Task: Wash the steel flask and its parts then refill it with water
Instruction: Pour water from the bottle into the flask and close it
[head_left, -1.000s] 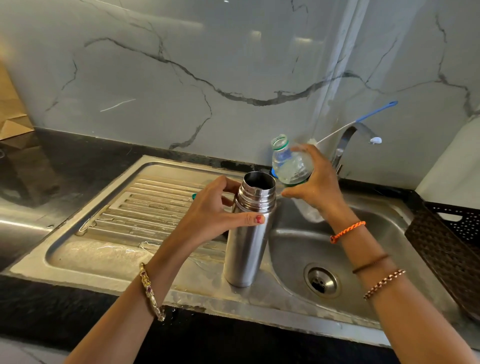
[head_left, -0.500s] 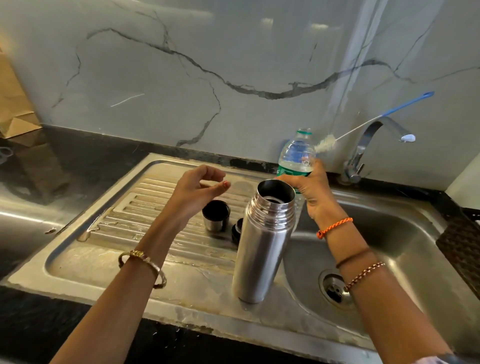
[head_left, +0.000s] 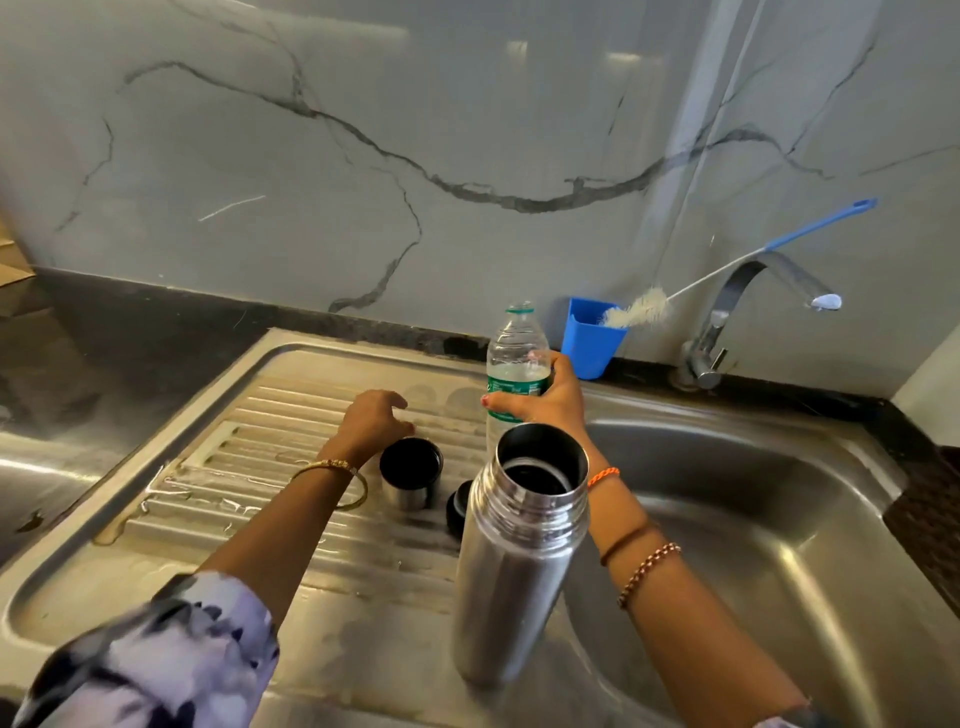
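At frame centre the open steel flask (head_left: 519, 551) stands uncapped on the drainboard (head_left: 218, 519), presumably ready for refilling, while the right hand (head_left: 545, 397) clamps the water bottle (head_left: 517, 358) upright behind it and the left hand (head_left: 374, 418), fingers loosely curled and empty, hovers by the cup lid (head_left: 410, 473).

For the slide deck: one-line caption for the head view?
Right hand holds bottle behind open flask; left hand reaches over cup.
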